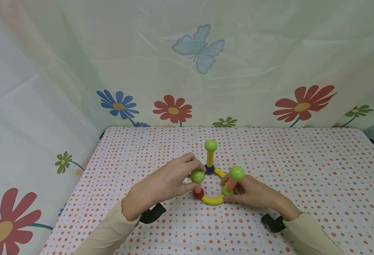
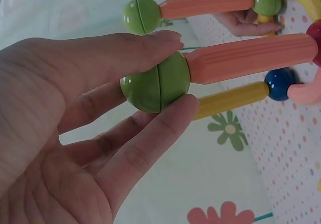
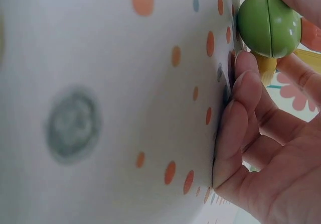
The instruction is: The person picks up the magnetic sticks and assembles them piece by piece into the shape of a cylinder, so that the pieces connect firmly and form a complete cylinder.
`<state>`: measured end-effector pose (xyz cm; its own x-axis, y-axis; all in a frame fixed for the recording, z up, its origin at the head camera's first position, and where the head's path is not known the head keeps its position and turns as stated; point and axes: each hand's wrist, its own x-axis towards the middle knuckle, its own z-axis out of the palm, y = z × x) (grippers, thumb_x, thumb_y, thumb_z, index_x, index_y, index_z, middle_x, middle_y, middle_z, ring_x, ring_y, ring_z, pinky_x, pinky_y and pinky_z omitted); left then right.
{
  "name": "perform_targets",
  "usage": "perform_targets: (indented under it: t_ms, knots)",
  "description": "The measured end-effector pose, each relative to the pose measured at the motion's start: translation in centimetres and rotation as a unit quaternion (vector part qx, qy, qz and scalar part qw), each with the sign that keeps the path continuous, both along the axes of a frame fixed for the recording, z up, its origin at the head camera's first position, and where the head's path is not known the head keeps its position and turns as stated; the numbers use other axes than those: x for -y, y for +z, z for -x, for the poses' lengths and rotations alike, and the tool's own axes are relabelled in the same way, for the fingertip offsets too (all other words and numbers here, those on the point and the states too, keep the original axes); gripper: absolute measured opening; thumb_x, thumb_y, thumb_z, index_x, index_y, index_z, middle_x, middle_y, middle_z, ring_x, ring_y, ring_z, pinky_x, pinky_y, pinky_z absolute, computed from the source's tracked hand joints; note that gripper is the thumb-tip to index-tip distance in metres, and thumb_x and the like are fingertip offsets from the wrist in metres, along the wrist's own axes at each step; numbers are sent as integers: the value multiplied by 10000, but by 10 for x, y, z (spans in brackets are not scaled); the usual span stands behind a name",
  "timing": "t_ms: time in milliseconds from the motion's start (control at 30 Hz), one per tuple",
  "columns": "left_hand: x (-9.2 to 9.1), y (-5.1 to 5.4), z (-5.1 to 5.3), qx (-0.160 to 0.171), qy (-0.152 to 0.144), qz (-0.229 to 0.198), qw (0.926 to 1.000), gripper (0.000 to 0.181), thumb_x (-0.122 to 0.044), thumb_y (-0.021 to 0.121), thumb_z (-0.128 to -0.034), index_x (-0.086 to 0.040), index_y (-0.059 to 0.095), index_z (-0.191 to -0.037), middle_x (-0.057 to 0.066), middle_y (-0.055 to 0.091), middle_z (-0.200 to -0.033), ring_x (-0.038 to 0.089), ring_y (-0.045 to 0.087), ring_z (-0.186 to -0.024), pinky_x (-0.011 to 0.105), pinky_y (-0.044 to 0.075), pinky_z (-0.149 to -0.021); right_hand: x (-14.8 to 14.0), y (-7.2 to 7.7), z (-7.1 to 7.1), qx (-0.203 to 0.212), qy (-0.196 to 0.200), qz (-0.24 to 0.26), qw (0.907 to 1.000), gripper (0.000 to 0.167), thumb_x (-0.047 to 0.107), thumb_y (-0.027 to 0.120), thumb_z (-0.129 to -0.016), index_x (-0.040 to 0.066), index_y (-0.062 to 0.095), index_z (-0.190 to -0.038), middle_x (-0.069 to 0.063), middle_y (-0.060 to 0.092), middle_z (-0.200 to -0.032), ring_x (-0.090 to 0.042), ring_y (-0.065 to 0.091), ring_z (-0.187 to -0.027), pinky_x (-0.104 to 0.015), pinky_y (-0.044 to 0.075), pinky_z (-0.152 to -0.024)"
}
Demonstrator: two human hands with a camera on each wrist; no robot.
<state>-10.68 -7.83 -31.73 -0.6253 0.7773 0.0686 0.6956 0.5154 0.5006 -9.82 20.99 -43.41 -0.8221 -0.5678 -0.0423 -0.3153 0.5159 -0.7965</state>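
Observation:
A ring of curved yellow rods (image 1: pixel 213 200) and balls lies on the table, with three upright rods topped by green balls. My left hand (image 1: pixel 171 179) pinches the green ball (image 1: pixel 197 176) above the red ball (image 1: pixel 198 193); the left wrist view shows thumb and finger on that ball (image 2: pixel 159 83) over an orange rod (image 2: pixel 251 58). My right hand (image 1: pixel 257 191) holds the low green ball (image 1: pixel 227 191) at the ring's right, under an orange rod with a green top ball (image 1: pixel 236 173). At the back, a yellow rod (image 1: pixel 210 159) stands on a blue ball (image 1: pixel 209 169).
The dotted tablecloth (image 1: pixel 135 148) spreads around the ring. Behind the table hangs a pale curtain (image 1: pixel 254 53) with flowers and a butterfly. Black straps (image 1: pixel 153 213) are at both wrists.

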Motion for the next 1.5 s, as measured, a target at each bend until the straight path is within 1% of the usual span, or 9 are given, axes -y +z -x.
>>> perform_targets:
  t_ms: [233, 433, 633, 733, 833, 967, 1233, 1400, 1500]
  knots:
    - [7, 0, 1, 71, 57, -34, 10000, 445, -110, 867, -876, -27, 664, -1263, 74, 591, -1142, 197, 650, -995, 235, 571, -862, 0, 0, 0, 61, -22, -40, 10000, 342, 300, 817, -931, 81, 670, -1149, -31, 670, -1123, -75, 528, -731, -237, 453, -627]
    - [20, -3, 11, 279, 484, 68, 9984, 606, -59, 888, -838, -25, 593, -1366, 123, 594, -1250, 287, 651, -1111, 326, 585, -903, 0, 1, 0, 128, -16, -121, 9998, 389, 312, 812, -934, 61, 660, -1189, 5, 649, -1015, -75, 517, -723, -241, 446, -621]
    - [22, -46, 35, 617, 1550, 361, 9853, 473, -65, 780, -947, 36, 592, -1370, 188, 599, -1257, 288, 632, -1085, 409, 566, -925, -1, 0, -1, 119, -54, -79, 9999, 392, 300, 823, -924, 53, 660, -1181, 4, 647, -988, -75, 517, -718, -239, 447, -619]
    - [22, -72, 38, 463, 1768, 739, 9804, 435, -67, 742, -975, 85, 592, -1354, 211, 588, -1231, 272, 601, -1044, 403, 557, -892, 0, -2, -1, 128, 2, -8, 9999, 351, 300, 823, -924, 73, 672, -1144, -30, 666, -1085, -76, 527, -733, -236, 455, -629]
    - [20, -88, 38, 127, 1771, 944, 9796, 423, -42, 740, -966, 110, 595, -1333, 214, 585, -1206, 296, 598, -1068, 411, 564, -860, 1, -3, 0, 121, 58, 18, 9999, 325, 299, 823, -924, 89, 675, -1123, -44, 665, -1141, -86, 535, -748, -237, 462, -640]
    - [12, -93, 40, 88, 1788, 813, 9805, 439, 0, 738, -953, 119, 583, -1347, 240, 580, -1252, 336, 611, -1128, 435, 568, -902, 0, -1, 0, 66, 27, -24, 10000, 344, 295, 826, -922, 81, 670, -1141, -32, 660, -1117, -98, 536, -745, -239, 461, -637]
    - [2, -105, 43, 149, 2082, 756, 9751, 225, 11, 734, -949, 72, 695, -1162, 150, 630, -1063, 213, 591, -906, 362, 565, -819, -4, 0, 2, 242, 97, 27, 9997, 365, 274, 827, -921, 67, 667, -1176, -27, 656, -1062, -86, 524, -738, -238, 453, -628]
    - [4, -109, 45, 176, 2153, 556, 9748, 166, -7, 735, -952, 70, 730, -1100, 135, 647, -1018, 188, 605, -871, 335, 575, -806, -22, 14, 11, 902, 175, -99, 9957, 529, 16, 794, -891, -58, 551, -1355, -49, 623, -979, -130, 543, -787, -254, 489, -662]
    - [8, -107, 44, 321, 2252, 366, 9731, 164, -27, 741, -957, 67, 722, -1090, 128, 662, -1010, 167, 597, -836, 306, 569, -769, -30, 31, 23, 538, 10, -507, 9973, 462, -77, 732, -899, -88, 556, -1327, -55, 619, -989, -156, 580, -846, -293, 543, -714]
